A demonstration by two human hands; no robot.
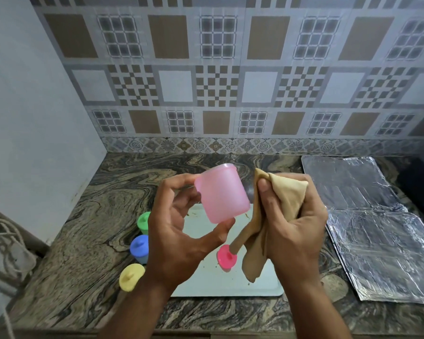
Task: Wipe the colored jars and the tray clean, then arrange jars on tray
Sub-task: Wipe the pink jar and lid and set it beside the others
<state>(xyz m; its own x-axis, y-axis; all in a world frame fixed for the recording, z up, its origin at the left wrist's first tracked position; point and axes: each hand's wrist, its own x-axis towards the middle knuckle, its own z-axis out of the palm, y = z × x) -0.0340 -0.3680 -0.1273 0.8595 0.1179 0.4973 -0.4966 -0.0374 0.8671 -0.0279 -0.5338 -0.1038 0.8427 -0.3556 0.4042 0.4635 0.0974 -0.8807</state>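
Observation:
My left hand (pixel 179 228) holds a translucent pink jar (pixel 222 194) without its lid, tilted in the air above the white tray (pixel 230 282). My right hand (pixel 291 221) grips a crumpled tan cloth (pixel 283 194) just to the right of the jar; part of the cloth hangs down over the tray. The jar's pink lid (pixel 227 257) lies on the tray, which carries brown smears. Left of the tray stand a green jar (pixel 143 222), a blue jar (pixel 139 248) and a yellow jar (pixel 131 276), all with lids on.
The marbled stone counter (pixel 88 241) ends at a tiled back wall and a plain wall on the left. Sheets of foil (pixel 367 228) cover the counter at the right. A rope-like bundle (pixel 3 248) hangs at the far left edge.

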